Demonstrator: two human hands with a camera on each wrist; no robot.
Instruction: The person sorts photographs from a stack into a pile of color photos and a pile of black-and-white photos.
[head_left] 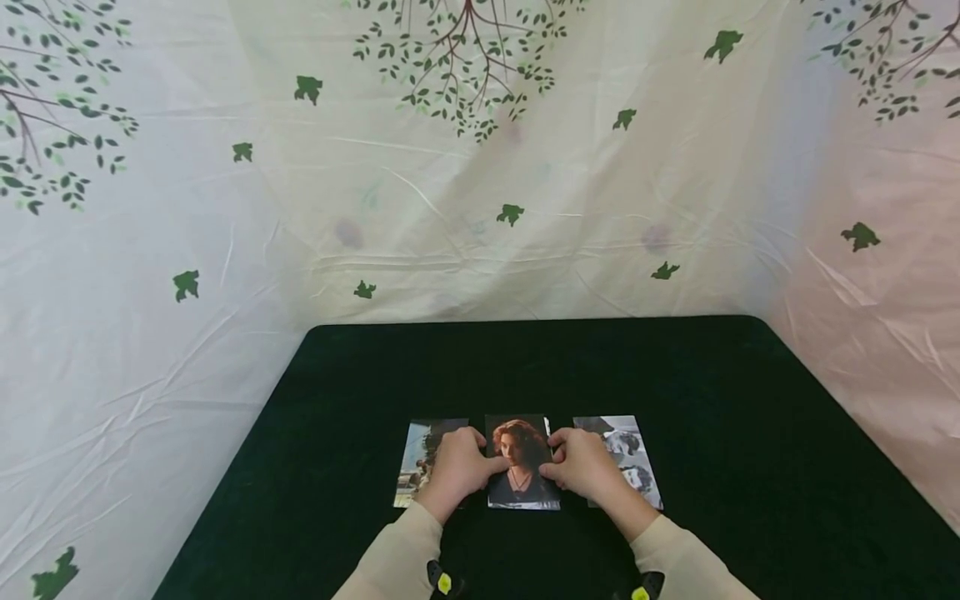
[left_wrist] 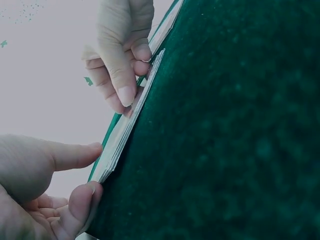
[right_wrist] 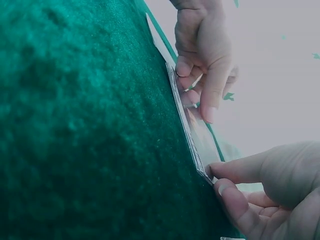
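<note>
A stack of photo prints (head_left: 517, 493), topped by a portrait of a red-haired person, lies in the middle of the dark green table. My left hand (head_left: 457, 468) holds its left side, thumb over the top print and fingers by the edge. At the right edge, my right hand (head_left: 591, 468) pinches the stack between thumb and fingers. Layered print edges (left_wrist: 122, 135) show in the left wrist view. In the right wrist view, the stack's corner sits by the right thumb and fingertip (right_wrist: 231, 196). My left hand partly covers a landscape print (head_left: 413, 462).
To the right lies a black-and-white print (head_left: 628, 446), partly behind my right hand. Dark green cloth covers the table (head_left: 540, 367). A pale curtain (head_left: 435, 208) with printed leaves and branches hangs beyond the far edge and along both sides.
</note>
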